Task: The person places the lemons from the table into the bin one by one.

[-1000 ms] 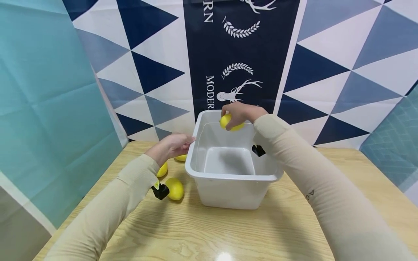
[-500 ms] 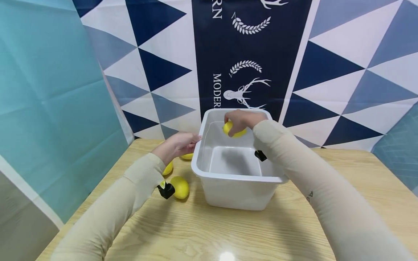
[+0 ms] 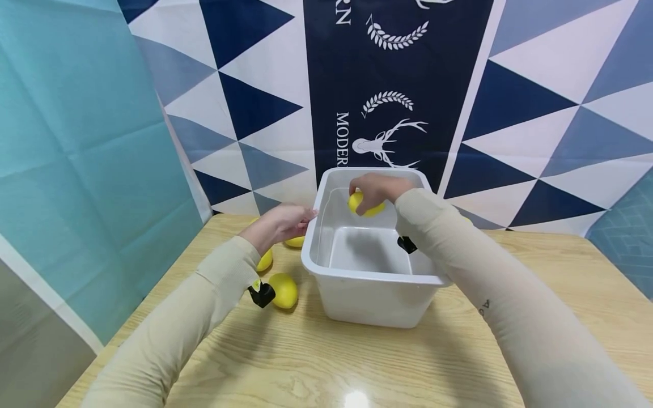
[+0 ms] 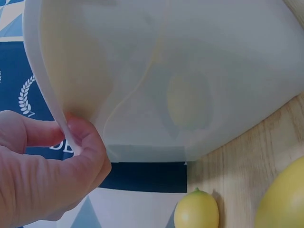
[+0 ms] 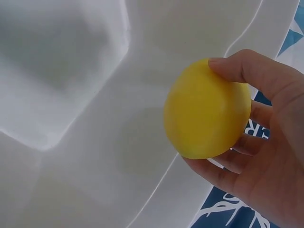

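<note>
Pale wood-grained counter [image 3: 306,362] lies nearest; toward its left edge, a rounded yellow lemon [image 3: 284,290] sits beside the rectangular white plastic tub [image 3: 372,300]. The left hand [image 3: 285,221] pinches the tub's left rim; a light pinch should steady it without bending the wall. Nearer the counter's back edge, the right hand [image 3: 374,190] grips a smooth yellow oval lemon [image 5: 204,114] above the tub's floor; a loose fingertip hold, clear of the wall, seems best.

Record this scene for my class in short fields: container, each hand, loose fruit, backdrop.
container: white tub standing on a wooden table
left hand: pinches the tub's rim
right hand: holds a yellow fruit, clear of the tub's floor
loose fruit: at least three yellow pieces, left of the tub
backdrop: printed with blue and white triangles
</note>
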The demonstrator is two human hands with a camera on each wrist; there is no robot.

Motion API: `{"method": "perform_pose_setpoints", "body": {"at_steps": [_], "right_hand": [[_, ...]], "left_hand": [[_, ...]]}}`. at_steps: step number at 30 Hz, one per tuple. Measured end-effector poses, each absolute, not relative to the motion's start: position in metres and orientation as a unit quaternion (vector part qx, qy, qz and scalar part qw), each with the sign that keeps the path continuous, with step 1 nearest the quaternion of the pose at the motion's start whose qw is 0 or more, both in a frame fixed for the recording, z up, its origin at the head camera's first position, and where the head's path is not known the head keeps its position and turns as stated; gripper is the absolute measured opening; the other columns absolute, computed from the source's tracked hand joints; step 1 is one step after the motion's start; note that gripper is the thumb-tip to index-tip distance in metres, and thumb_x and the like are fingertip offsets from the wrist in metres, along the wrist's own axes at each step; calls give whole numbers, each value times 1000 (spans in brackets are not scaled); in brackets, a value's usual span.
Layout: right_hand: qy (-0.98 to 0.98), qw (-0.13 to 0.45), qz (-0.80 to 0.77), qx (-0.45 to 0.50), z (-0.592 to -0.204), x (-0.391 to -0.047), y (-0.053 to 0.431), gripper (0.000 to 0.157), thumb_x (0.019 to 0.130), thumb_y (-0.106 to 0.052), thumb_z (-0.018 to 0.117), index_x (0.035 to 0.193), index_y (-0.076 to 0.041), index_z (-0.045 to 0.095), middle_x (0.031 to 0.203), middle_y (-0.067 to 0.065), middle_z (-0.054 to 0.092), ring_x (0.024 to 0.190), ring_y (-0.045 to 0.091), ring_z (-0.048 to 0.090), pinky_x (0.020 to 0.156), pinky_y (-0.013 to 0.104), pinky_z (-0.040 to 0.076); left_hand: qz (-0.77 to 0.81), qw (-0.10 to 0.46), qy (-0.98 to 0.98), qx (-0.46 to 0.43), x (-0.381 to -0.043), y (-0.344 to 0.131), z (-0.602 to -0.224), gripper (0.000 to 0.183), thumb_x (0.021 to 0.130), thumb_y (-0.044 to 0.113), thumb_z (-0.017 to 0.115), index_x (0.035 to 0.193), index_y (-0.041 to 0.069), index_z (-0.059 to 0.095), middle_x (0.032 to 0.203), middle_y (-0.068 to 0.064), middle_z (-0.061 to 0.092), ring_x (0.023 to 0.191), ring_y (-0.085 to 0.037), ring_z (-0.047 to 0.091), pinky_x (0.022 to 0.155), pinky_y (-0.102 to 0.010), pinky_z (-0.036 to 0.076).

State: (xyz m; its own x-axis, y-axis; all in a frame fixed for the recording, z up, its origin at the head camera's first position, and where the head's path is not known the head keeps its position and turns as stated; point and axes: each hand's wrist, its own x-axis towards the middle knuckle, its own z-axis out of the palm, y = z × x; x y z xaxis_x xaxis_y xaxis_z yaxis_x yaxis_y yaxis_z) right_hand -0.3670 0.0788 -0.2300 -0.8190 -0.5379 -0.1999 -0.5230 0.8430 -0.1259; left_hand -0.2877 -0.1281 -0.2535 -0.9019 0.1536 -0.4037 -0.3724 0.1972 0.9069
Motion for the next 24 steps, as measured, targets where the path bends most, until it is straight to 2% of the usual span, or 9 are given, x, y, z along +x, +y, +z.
{"method": "perform_pose_setpoints", "body": {"at_steps": [4, 7, 24], "right_hand": [[952, 117, -30, -283, -229, -366, 78, 47, 81, -19, 70, 125, -9, 58, 118, 12, 61, 103, 25, 54, 91, 36, 47], [952, 115, -28, -283, -229, -365, 78, 47, 80, -18, 70, 125, -8, 58, 117, 13, 61, 103, 25, 53, 92, 36, 47], [952, 111, -31, -284, -224, -365, 77, 43, 79, -16, 69, 120, -8, 59, 113, 10, 60, 100, 24, 54, 89, 34, 47]], "left_hand": [[634, 220, 737, -81, -288, -129, -251, 37, 102, 11, 47, 137, -3, 47, 110, -6, 50, 99, -17, 49, 106, -27, 46], [629, 228, 739, -78, -289, -129, -249, 38, 102, 10, 48, 138, -2, 47, 113, -7, 51, 100, -18, 50, 114, -31, 42], [611, 231, 754, -68, -285, -130, -246, 36, 101, 11, 51, 134, -3, 52, 114, -8, 54, 99, -18, 53, 112, -32, 44]]}}
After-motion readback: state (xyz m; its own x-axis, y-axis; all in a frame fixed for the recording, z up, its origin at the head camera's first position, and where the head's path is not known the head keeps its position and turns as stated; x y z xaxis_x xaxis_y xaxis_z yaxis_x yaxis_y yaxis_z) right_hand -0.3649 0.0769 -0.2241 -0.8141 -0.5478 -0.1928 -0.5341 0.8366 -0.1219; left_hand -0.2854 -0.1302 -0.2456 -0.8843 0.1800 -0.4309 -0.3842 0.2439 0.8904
